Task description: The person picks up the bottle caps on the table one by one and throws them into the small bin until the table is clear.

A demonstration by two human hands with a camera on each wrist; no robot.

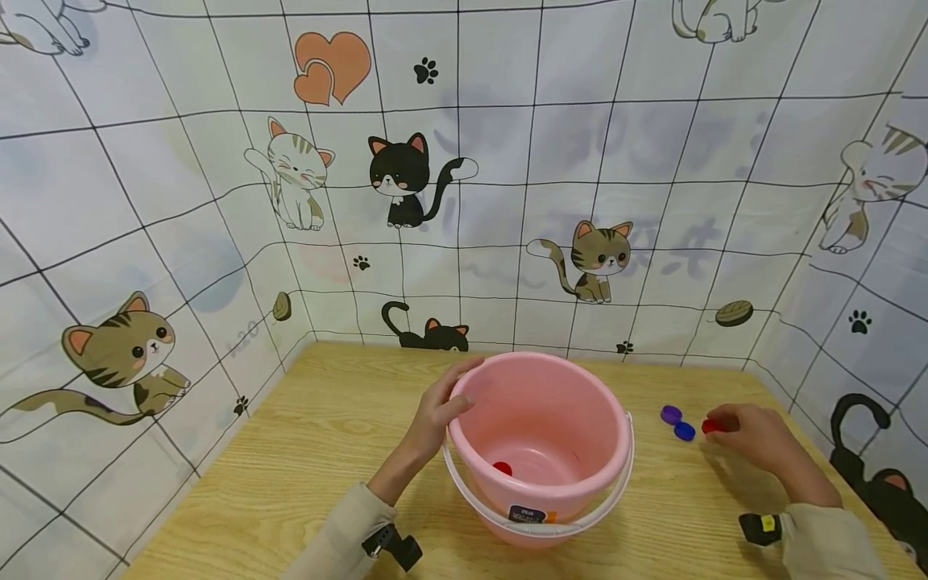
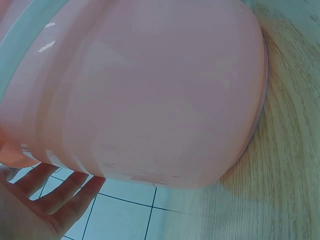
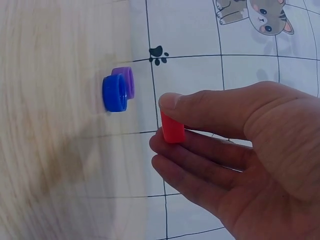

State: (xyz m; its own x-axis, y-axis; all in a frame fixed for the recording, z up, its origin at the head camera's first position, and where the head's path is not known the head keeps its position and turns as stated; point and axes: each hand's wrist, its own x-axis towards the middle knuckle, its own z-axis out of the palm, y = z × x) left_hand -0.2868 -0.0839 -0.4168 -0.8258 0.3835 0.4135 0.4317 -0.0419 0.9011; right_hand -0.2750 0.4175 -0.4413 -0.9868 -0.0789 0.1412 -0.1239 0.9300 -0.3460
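Observation:
A pink bucket (image 1: 540,419) with a white handle (image 1: 536,529) stands on the wooden table. My left hand (image 1: 435,415) grips its left rim, thumb over the edge; the left wrist view shows its other fingers (image 2: 62,195) against the outer wall. Inside the bucket lies a red bottle cap (image 1: 503,468). To the right of the bucket, my right hand (image 1: 754,439) pinches another red bottle cap (image 3: 173,129) between thumb and fingers, apparently just above the table. Close to it, a blue cap (image 1: 685,432) and a purple cap (image 1: 671,415) lie side by side.
The light wooden table (image 1: 290,467) is enclosed at the back and both sides by a white sheet (image 1: 493,177) printed with grid lines and cartoon cats. The handle hangs down over the bucket's front. A small black device is strapped at each wrist.

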